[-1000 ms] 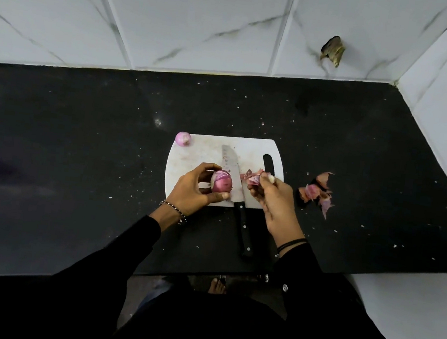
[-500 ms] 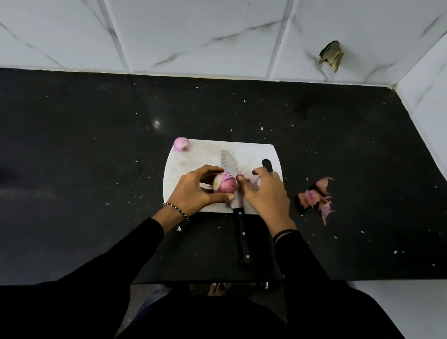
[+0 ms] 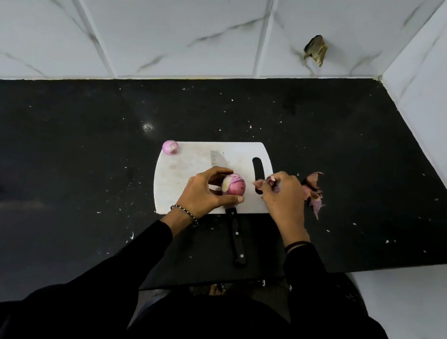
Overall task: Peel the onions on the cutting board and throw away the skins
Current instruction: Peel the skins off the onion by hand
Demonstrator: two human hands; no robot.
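A white cutting board [image 3: 189,165] lies on the black counter. My left hand [image 3: 203,192] grips a partly peeled pink onion [image 3: 234,184] just above the board's near edge. My right hand [image 3: 283,196] is to the right of it, pinching a small piece of onion skin [image 3: 266,181] over the board's handle slot. A second, smaller peeled onion [image 3: 170,146] rests at the board's far left corner. A pile of pink skins [image 3: 314,192] lies on the counter just right of the board, partly hidden by my right hand.
A black-handled knife [image 3: 235,234] lies across the board, blade under my left hand, handle toward me over the counter [image 3: 80,154]. Tiled walls close the back and right side. Small white flecks dot the counter.
My right hand went to the onion, pulled off a strip of skin and moved right toward the pile. My left hand kept hold of the onion.
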